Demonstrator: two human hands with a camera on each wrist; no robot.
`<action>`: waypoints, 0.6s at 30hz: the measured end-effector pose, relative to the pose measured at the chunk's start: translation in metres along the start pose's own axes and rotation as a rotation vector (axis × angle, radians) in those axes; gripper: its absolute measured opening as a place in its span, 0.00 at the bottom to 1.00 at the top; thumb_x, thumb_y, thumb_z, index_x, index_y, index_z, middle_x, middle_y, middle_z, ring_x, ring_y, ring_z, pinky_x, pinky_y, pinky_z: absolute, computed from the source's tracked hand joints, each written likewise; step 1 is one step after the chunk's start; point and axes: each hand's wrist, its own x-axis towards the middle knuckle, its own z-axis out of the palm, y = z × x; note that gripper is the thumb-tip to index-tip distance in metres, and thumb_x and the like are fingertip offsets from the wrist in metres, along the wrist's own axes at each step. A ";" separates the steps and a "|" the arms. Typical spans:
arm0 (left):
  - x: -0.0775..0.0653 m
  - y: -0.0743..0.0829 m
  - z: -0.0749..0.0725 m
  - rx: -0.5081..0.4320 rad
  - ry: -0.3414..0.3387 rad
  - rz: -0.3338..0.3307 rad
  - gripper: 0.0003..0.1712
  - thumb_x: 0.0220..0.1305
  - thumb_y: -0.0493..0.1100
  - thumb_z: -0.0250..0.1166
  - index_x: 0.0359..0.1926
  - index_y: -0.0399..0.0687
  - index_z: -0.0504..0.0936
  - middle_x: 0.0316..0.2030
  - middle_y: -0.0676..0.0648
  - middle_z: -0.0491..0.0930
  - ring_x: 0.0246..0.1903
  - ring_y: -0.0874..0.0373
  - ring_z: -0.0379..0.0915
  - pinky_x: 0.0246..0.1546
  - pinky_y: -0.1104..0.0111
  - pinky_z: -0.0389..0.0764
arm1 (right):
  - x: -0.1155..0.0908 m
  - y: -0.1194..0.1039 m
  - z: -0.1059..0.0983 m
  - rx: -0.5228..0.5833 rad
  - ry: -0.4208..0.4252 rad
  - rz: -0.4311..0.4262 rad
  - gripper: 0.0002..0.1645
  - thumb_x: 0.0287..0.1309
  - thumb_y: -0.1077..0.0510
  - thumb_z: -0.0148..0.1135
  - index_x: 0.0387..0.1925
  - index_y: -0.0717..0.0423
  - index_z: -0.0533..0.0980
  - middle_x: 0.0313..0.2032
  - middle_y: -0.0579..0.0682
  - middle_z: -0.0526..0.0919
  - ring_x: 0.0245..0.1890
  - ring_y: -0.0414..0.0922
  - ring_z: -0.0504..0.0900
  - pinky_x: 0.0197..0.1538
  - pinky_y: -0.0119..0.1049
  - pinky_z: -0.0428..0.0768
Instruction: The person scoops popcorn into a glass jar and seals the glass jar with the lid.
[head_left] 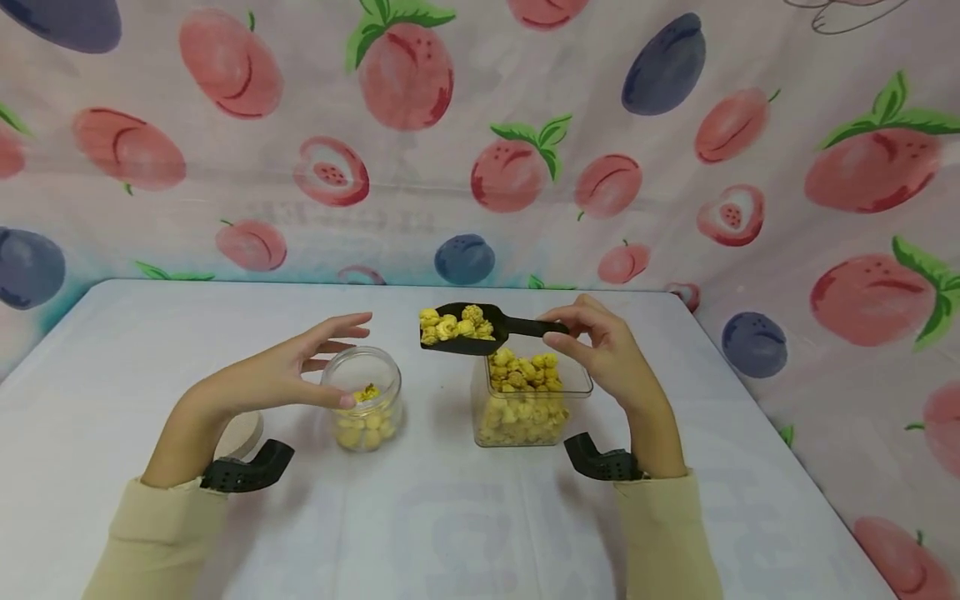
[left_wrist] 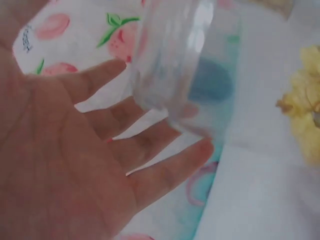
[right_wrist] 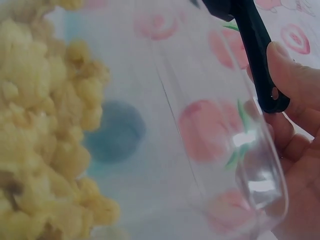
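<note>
My right hand [head_left: 600,346] pinches the handle of a black scoop [head_left: 517,325] between thumb and fingers. Yellow popcorn [head_left: 459,325] lies in the scoop, which hangs level over the back left of a clear square container [head_left: 576,385] partly full of popcorn [head_left: 525,408]. Beside a round clear jar [head_left: 392,375] is my left hand [head_left: 281,367], its fingers spread and fairly straight. The left thumb overlaps the jar's near rim; whether it touches cannot be told. Popcorn also sits in the bottom of the jar. The right wrist view shows the handle's end [right_wrist: 272,97] in the fingers.
A pale round lid [head_left: 242,433] lies on the white table [head_left: 420,517], partly behind the left wrist. Behind the table hangs a fruit-print cloth [head_left: 420,167], which also runs down the right side. Black wrist devices [head_left: 251,468] sit at both cuffs.
</note>
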 end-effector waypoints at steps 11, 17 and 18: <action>-0.002 -0.035 -0.011 -0.194 -0.143 0.029 0.48 0.54 0.36 0.67 0.71 0.51 0.50 0.70 0.42 0.47 0.67 0.39 0.50 0.60 0.64 0.70 | 0.004 -0.004 0.014 -0.044 -0.034 0.003 0.12 0.55 0.65 0.63 0.43 0.60 0.79 0.29 0.47 0.68 0.33 0.42 0.67 0.37 0.31 0.69; 0.001 -0.045 -0.011 -0.260 -0.155 -0.020 0.44 0.55 0.36 0.66 0.70 0.48 0.53 0.69 0.39 0.53 0.65 0.40 0.55 0.62 0.52 0.66 | 0.006 -0.007 0.020 -0.051 -0.050 0.001 0.12 0.55 0.64 0.63 0.43 0.59 0.79 0.29 0.48 0.67 0.33 0.42 0.67 0.39 0.33 0.69; 0.002 -0.046 -0.011 -0.266 -0.159 -0.024 0.43 0.56 0.36 0.65 0.70 0.48 0.53 0.68 0.38 0.54 0.65 0.41 0.57 0.62 0.51 0.66 | 0.006 -0.008 0.020 -0.053 -0.051 0.001 0.12 0.54 0.64 0.63 0.43 0.59 0.79 0.29 0.48 0.68 0.34 0.43 0.67 0.39 0.33 0.69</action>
